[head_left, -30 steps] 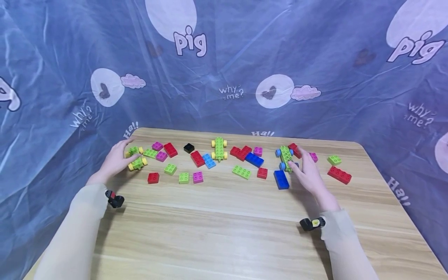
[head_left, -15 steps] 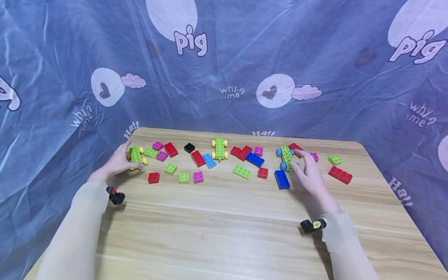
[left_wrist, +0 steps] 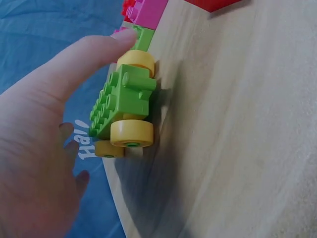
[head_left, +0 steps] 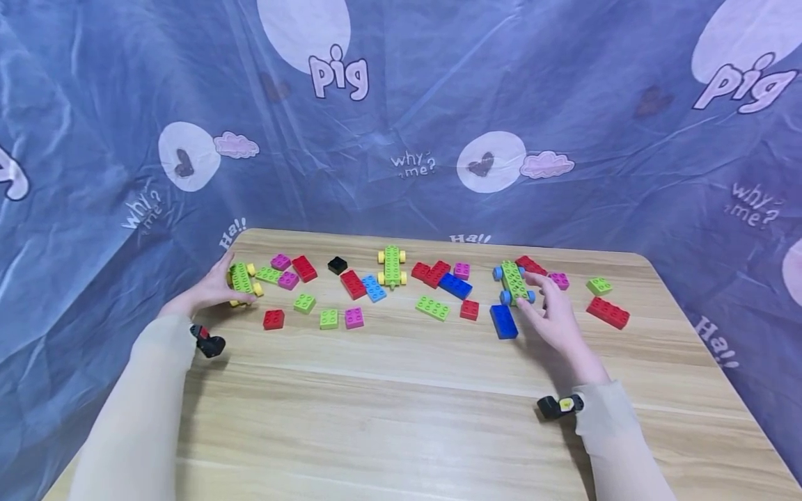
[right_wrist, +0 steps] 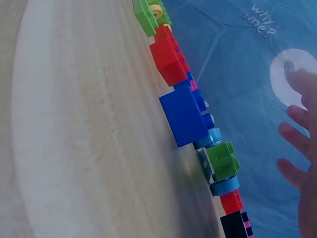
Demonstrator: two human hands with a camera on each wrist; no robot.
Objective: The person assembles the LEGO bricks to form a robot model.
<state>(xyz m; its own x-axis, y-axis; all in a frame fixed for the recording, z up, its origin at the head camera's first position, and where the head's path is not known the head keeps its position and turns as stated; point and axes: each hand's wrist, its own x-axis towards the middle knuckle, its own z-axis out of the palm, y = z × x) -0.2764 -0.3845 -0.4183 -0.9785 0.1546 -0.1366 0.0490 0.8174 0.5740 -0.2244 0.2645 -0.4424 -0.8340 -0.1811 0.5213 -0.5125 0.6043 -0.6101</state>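
My left hand (head_left: 203,291) is spread around a green toy car base with yellow wheels (head_left: 243,277) at the table's far left. In the left wrist view its straight thumb (left_wrist: 91,52) hangs over the base (left_wrist: 124,96), and no clear grip shows. A green car base with blue wheels (head_left: 514,282) stands at the right. Close beside it hovers my right hand (head_left: 554,316), thumb and fingers apart. In the right wrist view those loosely bent fingers (right_wrist: 297,136) hold nothing, with the blue-wheeled base (right_wrist: 223,161) to their left.
Another yellow-wheeled green base (head_left: 392,266) stands at the back middle. Red, blue, pink, green and black bricks lie scattered along the table's rear half, among them a blue brick (head_left: 504,321) just in front of the blue-wheeled base. A blue printed cloth (head_left: 401,202) hangs behind.
My left thumb has moved from across the yellow-wheeled base to its near end, uncovering its studs. My right hand has drawn slightly back, showing more of the red brick behind. The bases stay put.
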